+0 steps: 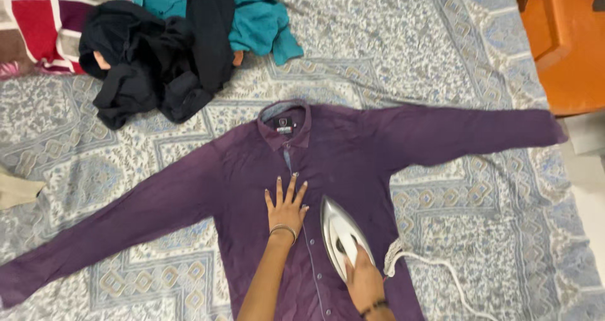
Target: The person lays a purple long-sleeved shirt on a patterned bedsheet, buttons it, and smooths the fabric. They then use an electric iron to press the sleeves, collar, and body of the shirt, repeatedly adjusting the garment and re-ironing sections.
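- At 6 o'clock, right hand [364,282] closed around the handle of the iron [340,233], gripping it; sole sits flat on the purple shirt [353,163].
- Just at 9 o'clock of the iron, left hand [285,207] lies flat, fingers spread, palm down on the shirt front beside the button placket; it holds nothing, only presses the cloth.
- Iron's long axis runs roughly 5 to 11 o'clock, nose aimed up toward the collar [285,120].
- White cord [435,267] trails off at 4 o'clock across the patterned bedsheet [441,56].
- Risk: nose is near the left hand's fingers; a slide toward 10 o'clock could burn them.
- Risk: iron resting too long in one spot may scorch the cloth; cord could snag and tug the iron.
- Shirt lies face up, collar at 12 o'clock, sleeves spread out toward 8 and 3 o'clock.
- Further off, at 11 o'clock, a heap of black clothes [157,62] and a teal garment [261,21]; an orange wooden surface [573,50] at 2 o'clock.
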